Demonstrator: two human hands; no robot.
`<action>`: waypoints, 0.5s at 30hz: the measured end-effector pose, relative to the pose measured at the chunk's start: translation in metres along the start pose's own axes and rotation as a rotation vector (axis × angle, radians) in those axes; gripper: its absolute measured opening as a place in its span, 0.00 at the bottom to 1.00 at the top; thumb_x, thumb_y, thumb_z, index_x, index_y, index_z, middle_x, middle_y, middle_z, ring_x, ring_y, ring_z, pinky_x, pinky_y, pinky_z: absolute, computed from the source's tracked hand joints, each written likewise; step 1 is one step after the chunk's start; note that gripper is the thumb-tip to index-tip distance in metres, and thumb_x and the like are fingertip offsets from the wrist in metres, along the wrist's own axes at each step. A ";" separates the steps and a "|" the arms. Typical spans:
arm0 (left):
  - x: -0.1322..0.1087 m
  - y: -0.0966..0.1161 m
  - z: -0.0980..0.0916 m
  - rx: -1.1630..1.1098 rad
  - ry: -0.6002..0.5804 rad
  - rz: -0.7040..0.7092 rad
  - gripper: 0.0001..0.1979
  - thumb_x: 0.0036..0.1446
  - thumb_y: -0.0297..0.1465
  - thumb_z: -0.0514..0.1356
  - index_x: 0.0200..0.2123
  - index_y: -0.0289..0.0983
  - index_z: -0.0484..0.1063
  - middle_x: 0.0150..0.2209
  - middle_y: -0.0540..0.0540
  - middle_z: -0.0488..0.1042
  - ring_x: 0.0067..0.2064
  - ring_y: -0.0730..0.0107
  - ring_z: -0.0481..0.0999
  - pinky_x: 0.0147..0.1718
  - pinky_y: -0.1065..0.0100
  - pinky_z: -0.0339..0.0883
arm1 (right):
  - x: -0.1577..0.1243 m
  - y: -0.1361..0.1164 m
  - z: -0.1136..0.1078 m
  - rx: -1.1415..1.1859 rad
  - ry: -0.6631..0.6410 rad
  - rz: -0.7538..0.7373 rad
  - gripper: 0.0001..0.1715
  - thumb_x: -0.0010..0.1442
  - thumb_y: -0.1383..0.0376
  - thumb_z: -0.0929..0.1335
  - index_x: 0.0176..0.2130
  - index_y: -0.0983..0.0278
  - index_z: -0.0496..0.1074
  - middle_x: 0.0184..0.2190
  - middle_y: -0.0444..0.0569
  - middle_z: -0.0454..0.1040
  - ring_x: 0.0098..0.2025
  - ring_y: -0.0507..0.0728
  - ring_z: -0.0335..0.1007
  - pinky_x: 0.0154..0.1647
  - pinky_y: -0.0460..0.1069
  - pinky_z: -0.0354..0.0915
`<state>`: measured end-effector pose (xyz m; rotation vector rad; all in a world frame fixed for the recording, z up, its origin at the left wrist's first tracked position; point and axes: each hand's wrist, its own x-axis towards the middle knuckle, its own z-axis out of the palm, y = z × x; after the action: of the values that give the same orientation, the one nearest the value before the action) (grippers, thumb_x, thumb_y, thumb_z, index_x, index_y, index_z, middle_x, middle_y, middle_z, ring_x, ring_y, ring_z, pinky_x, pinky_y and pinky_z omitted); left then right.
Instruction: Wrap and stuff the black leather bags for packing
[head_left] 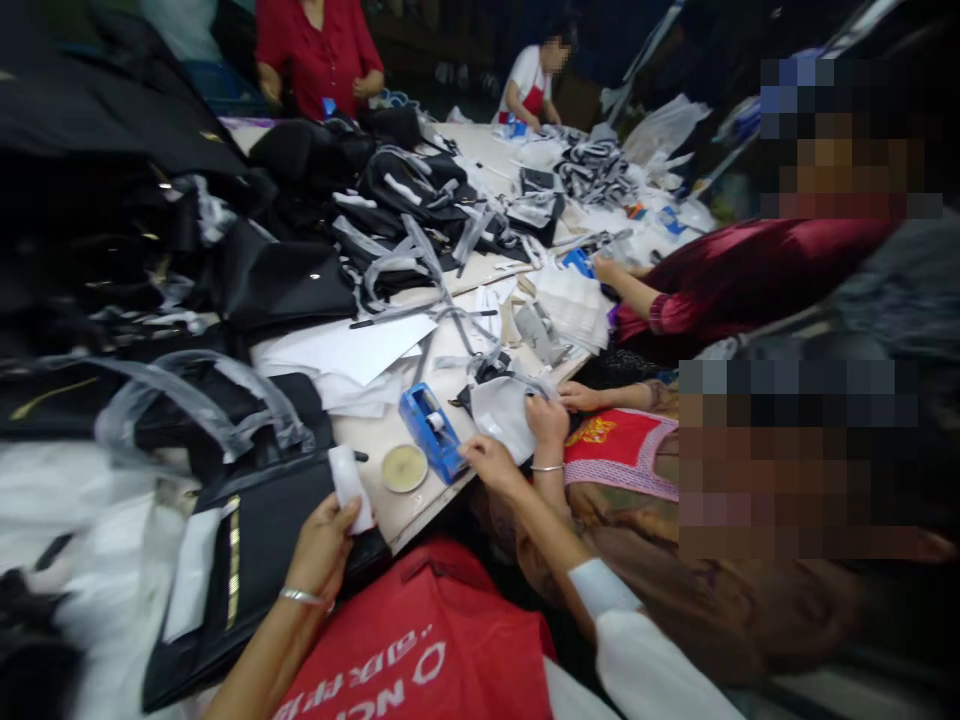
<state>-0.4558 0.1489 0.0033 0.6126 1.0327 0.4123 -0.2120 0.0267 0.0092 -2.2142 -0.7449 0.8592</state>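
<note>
Cluttered worktable (409, 512), black bags (289, 270) piled across. Left hand (322, 545) grips white strip (349, 485) between thumb and fingers; right hand (491, 463), fingers curled, just beside blue tape dispenser (420, 410), too blurred to tell if gripping anything.

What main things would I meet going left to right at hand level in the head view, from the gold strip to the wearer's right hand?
Gold strip, left hand holding a white piece, round yellowish disc, blue tape dispenser, right hand.
</note>
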 end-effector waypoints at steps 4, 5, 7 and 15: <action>0.003 -0.001 0.000 0.025 0.011 0.053 0.18 0.42 0.37 0.67 0.34 0.31 0.73 0.24 0.48 0.74 0.23 0.74 0.71 0.24 0.73 0.64 | -0.014 0.015 -0.004 0.092 -0.116 0.050 0.13 0.57 0.58 0.61 0.28 0.64 0.65 0.21 0.42 0.70 0.19 0.47 0.61 0.19 0.41 0.58; 0.004 -0.001 0.000 0.031 0.021 0.056 0.18 0.42 0.37 0.67 0.33 0.31 0.72 0.23 0.49 0.74 0.23 0.75 0.70 0.24 0.73 0.63 | -0.015 0.020 -0.004 0.094 -0.130 0.065 0.12 0.56 0.58 0.61 0.28 0.64 0.64 0.20 0.42 0.70 0.18 0.47 0.60 0.17 0.41 0.58; 0.004 -0.001 0.000 0.044 0.034 0.053 0.17 0.42 0.38 0.67 0.32 0.31 0.71 0.23 0.49 0.74 0.23 0.75 0.70 0.24 0.73 0.62 | -0.017 0.027 -0.002 0.072 -0.132 0.088 0.11 0.55 0.59 0.61 0.28 0.64 0.64 0.19 0.43 0.70 0.17 0.47 0.61 0.17 0.41 0.59; 0.002 -0.002 0.001 0.066 0.049 0.077 0.17 0.42 0.39 0.67 0.27 0.32 0.69 0.20 0.50 0.71 0.20 0.75 0.68 0.21 0.73 0.60 | -0.027 0.041 0.009 -0.375 -0.005 -0.025 0.13 0.57 0.62 0.61 0.24 0.63 0.66 0.18 0.44 0.70 0.19 0.51 0.65 0.19 0.44 0.58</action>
<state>-0.4538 0.1482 0.0017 0.7058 1.0757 0.4639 -0.2248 -0.0150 -0.0155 -2.5220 -1.0017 0.7611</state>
